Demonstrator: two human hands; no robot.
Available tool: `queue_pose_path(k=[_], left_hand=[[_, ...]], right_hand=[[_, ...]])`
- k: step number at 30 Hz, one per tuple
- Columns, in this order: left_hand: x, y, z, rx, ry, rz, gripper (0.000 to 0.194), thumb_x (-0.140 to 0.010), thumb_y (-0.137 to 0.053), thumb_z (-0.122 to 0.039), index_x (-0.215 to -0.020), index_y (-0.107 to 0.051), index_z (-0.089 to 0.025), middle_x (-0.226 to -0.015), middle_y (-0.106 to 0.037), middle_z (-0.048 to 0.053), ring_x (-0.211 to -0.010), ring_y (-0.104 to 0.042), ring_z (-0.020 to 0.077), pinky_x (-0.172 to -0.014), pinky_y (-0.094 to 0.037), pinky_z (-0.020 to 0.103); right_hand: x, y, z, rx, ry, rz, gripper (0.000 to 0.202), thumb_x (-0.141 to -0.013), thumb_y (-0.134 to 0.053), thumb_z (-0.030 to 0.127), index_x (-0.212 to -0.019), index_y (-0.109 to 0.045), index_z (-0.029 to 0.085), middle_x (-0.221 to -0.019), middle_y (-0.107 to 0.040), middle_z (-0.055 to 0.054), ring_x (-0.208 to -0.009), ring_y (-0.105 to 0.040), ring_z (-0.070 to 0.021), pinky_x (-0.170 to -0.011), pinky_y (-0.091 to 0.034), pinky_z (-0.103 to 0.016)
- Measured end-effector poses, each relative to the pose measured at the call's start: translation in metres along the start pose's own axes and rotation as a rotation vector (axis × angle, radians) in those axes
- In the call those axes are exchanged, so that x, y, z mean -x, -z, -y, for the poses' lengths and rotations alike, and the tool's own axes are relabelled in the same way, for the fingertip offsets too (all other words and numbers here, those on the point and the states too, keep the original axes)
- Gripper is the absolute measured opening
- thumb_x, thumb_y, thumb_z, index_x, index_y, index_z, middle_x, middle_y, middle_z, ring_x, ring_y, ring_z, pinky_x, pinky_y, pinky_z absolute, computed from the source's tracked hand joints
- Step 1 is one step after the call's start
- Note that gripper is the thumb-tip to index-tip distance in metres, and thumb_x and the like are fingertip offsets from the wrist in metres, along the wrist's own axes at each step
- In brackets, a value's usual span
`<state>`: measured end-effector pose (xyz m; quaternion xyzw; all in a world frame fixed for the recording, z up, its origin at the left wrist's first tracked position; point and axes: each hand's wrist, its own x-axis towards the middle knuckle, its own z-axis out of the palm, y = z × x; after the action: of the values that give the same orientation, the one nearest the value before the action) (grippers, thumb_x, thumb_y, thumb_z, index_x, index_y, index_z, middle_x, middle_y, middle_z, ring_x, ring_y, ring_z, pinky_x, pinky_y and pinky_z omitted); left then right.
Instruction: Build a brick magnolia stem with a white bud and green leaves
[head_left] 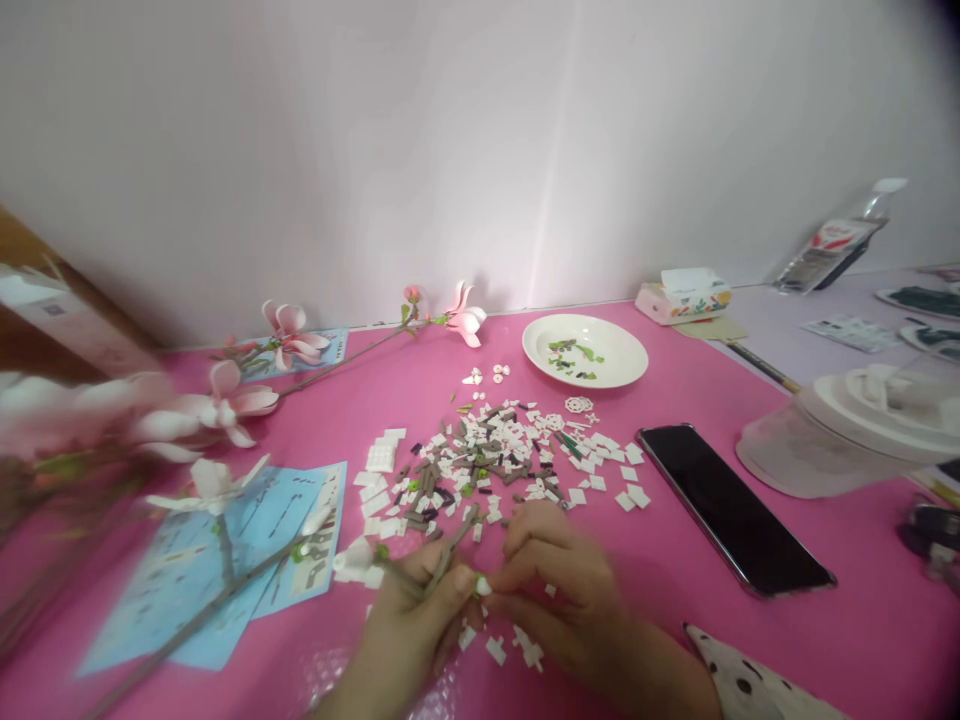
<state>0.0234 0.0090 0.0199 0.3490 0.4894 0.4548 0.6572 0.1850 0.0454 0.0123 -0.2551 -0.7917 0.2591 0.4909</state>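
My left hand is closed around a brown toy-brick branch near the bottom middle. Facing it, my right hand pinches a small white piece against a green bit at the branch's tip. Just beyond both hands spreads a loose heap of white, brown, black and green building bricks. A few white pieces lie below my fingers. To the left, a branch with a white flower rests over blue instruction sheets.
Pink magnolia stems lie at the back left. A white plate with green pieces stands behind the heap. On the right are a black phone, a lidded plastic container, a tissue pack and a leaning bottle.
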Motion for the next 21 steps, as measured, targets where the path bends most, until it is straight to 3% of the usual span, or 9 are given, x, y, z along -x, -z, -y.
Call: queue_pose_path(k=[21], left_hand=[[-0.0003,-0.0001,-0.0008,-0.09,0.003,-0.012,0.047,-0.062,-0.073,-0.06,-0.048,-0.055,-0.019,-0.04,-0.035,-0.007,-0.039,-0.027,0.0083,-0.04,-0.019,0.023]], right_hand=[[-0.0044,-0.0026,0.0005,0.033,0.101,0.019,0.014,-0.086,-0.058,0.013,-0.074,-0.06,0.019,-0.063,-0.057,0.0,-0.062,-0.051,-0.0151,-0.062,-0.041,-0.032]])
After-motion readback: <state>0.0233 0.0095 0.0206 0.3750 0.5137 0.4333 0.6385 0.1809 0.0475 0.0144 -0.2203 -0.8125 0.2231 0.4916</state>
